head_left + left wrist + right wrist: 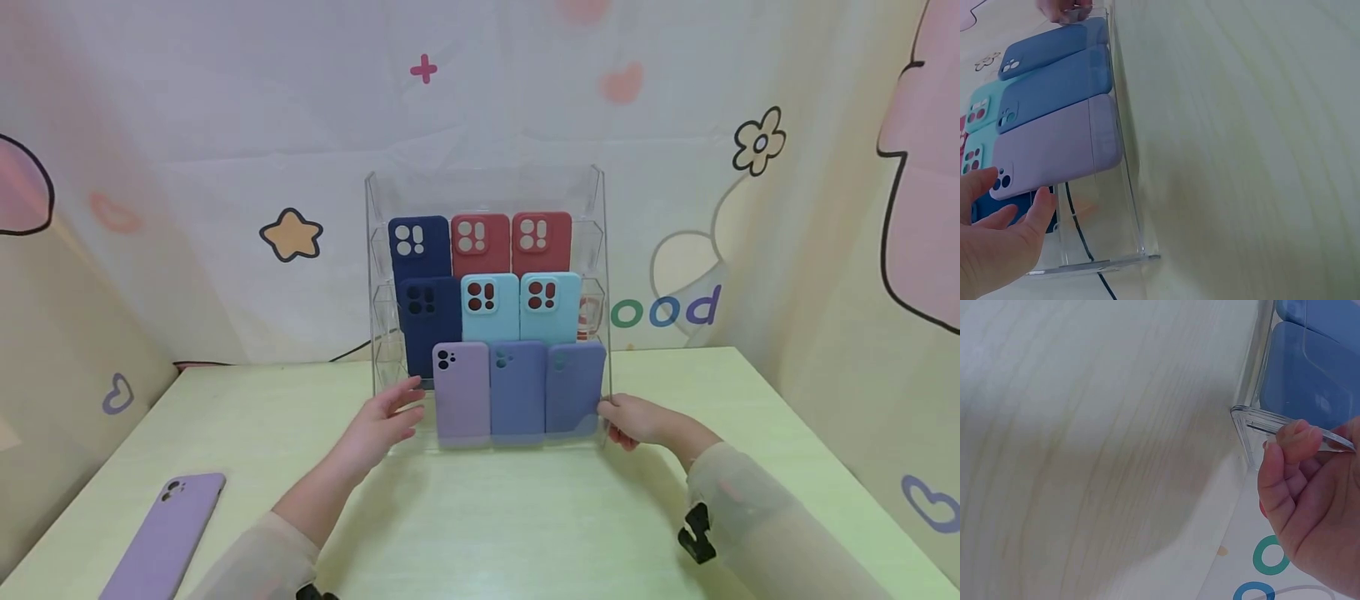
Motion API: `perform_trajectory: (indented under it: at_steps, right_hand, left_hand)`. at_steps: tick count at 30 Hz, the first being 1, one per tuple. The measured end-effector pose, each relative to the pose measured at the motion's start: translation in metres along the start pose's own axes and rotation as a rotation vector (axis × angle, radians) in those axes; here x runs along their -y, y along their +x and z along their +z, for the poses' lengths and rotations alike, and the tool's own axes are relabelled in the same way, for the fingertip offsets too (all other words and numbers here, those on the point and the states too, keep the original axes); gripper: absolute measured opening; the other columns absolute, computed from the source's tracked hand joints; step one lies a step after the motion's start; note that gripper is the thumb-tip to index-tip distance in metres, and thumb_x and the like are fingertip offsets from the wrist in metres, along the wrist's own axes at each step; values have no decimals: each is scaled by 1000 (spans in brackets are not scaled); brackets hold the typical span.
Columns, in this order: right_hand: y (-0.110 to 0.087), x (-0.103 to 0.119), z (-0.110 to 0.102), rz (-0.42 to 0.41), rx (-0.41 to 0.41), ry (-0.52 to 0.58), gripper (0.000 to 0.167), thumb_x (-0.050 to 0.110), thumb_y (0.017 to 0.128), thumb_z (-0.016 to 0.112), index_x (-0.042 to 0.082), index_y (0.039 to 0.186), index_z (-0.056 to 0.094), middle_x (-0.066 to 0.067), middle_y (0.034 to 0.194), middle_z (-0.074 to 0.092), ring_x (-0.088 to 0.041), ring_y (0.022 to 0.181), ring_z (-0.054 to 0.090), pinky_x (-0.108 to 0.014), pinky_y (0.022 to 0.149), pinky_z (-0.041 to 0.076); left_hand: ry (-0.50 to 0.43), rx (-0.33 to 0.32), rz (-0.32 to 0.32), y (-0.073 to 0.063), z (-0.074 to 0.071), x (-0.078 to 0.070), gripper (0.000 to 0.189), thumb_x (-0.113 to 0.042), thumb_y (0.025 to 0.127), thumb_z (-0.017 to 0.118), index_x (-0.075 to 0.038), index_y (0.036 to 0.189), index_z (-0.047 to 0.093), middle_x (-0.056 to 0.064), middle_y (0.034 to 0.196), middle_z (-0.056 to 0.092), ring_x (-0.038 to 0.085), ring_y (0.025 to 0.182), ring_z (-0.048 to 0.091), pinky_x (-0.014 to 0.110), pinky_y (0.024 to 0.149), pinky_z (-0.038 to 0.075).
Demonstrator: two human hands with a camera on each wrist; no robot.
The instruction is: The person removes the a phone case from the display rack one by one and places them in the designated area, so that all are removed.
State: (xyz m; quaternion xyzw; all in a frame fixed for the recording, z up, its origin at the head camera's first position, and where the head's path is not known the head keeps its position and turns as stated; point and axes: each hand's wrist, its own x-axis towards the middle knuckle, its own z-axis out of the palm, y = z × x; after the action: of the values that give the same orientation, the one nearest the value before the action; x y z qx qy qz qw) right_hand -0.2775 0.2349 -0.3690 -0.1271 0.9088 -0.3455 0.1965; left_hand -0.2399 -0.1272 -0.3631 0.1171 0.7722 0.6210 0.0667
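A clear tiered display rack (487, 185) stands on the table, holding phone cases in stepped rows. Its front row has a lilac phone case (462, 396) and two blue-violet phone cases (517, 392). My left hand (378, 429) is beside the lilac case at the rack's left, fingers spread; in the left wrist view its fingertips are right at the case's camera end. At the lower right, my right hand (637, 419) pinches the rack's clear side panel (1272, 422) between thumb and fingers.
Behind the front row are light blue phone cases (491, 321), red phone cases (480, 250) and dark blue phone cases (420, 258). Another lilac phone case (168, 533) lies on the table (525, 525) at the front left. A printed curtain (225, 100) hangs behind.
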Motion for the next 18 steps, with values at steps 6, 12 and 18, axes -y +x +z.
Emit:
perform_trajectory:
  at_steps: [6,12,18]
  right_hand:
    - [-1,-1,0,-8,-12,5,36,15,96,27,1,71,48,-2,57,43,-14,50,40,-27,53,36]
    - [1,-2,0,-16,-2,5,37,15,96,26,2,68,48,-1,55,42,-12,47,38,-26,52,35]
    - [2,-2,0,-10,2,-3,38,16,96,26,3,68,48,-1,55,42,-13,47,38,-27,51,35]
  left_hand:
    - [19,-19,-14,11,8,2,61,-6,94,53,0,146,23,27,139,37,39,127,37,48,96,39]
    - [42,-52,-20,16,16,-1,62,-5,92,54,1,146,23,29,135,41,38,124,42,48,94,40]
    - [84,-101,4,18,21,-1,54,-5,91,55,3,140,33,26,124,50,40,117,48,47,91,43]
